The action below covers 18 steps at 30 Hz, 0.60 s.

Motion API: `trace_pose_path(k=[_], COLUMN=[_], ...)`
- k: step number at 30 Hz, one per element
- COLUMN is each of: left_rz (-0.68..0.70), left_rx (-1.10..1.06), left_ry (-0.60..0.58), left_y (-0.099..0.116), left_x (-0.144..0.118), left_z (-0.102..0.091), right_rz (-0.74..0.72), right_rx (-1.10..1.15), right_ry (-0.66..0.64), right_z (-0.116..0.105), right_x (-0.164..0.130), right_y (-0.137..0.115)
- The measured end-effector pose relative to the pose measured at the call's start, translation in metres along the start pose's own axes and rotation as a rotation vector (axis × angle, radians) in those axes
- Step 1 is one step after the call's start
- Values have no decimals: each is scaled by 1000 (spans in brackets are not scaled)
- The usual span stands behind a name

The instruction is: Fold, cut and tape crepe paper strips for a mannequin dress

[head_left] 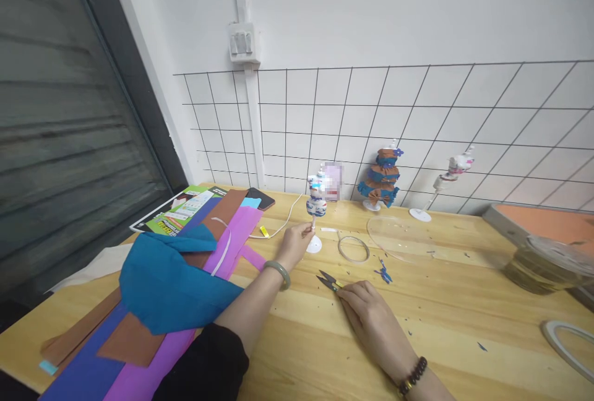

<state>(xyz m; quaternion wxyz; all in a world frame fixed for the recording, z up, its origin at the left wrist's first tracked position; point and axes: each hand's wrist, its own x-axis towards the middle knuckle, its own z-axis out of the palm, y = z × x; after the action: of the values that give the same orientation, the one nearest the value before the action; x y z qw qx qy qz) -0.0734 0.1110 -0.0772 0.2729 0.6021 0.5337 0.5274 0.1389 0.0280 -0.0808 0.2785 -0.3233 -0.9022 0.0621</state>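
The left hand (293, 242) pinches the thin stick of a small paper figure (317, 198), its grip clamped on the stem just above the white round base (314, 244), which rests on the counter (464, 302). The figure stands upright above the grip. The right hand (366, 311) lies closed over small scissors (328, 280), whose dark blades poke out ahead of the fingers toward the left grip. Just right of the left grip lies a tape ring (353, 248); blue scraps (383, 274) sit beyond it. Left of that grip, coloured paper sheets (176, 277) are heaped. Behind it, two more figures (383, 178) stand by the wire grid (417, 122)
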Motion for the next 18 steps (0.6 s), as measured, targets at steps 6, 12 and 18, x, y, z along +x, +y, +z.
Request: trace_pose_path(k=[6,12,18], left_rz=[-73,-180,-183], left_rx=[257,542,587], left_ry=[30,69,-32], left_y=[4,24,38], left_x=[-6,-22,-50], left_z=[-13,-38,-50], right_rz=[0,22,85], right_rx=[27,67,138], right_ry=[4,-21,-6], right_z=[1,1,-4], right_x=[-2,-5,-5], right_y=[4,9,2])
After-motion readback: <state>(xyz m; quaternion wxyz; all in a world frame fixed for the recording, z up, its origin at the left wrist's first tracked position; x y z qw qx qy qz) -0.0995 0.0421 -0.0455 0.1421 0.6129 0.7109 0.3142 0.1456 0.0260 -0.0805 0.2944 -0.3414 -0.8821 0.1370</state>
